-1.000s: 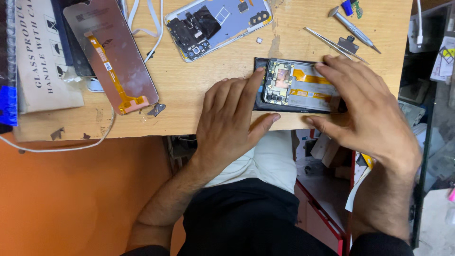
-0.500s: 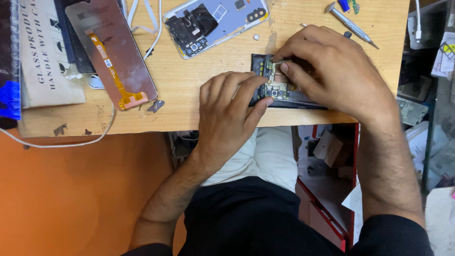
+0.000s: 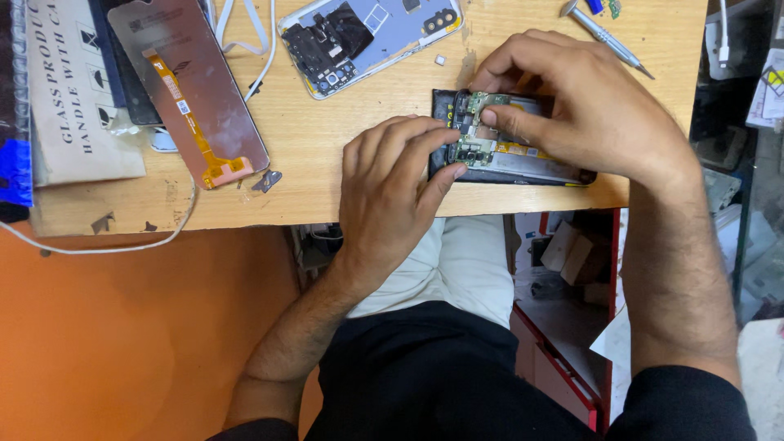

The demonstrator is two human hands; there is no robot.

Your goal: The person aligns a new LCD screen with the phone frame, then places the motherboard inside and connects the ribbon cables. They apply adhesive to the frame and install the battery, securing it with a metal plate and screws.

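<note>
Two hands on opened phone [image 3: 523, 159] | long axis left-right | right hand [image 3: 584, 110] pinches circuit board [image 3: 478, 126] | left hand [image 3: 392, 192] open, fingertips steadying.

I take this for a phone repair workshop: a worn wooden bench [image 3: 327, 163] carries an opened phone [image 3: 371, 37], a loose display panel [image 3: 192, 90], a screwdriver [image 3: 604, 37] and cables.

sleeves: black, pushed up near elbows | forearms: bare | trousers: black | shirt hem: white | hands: no gloves
</note>
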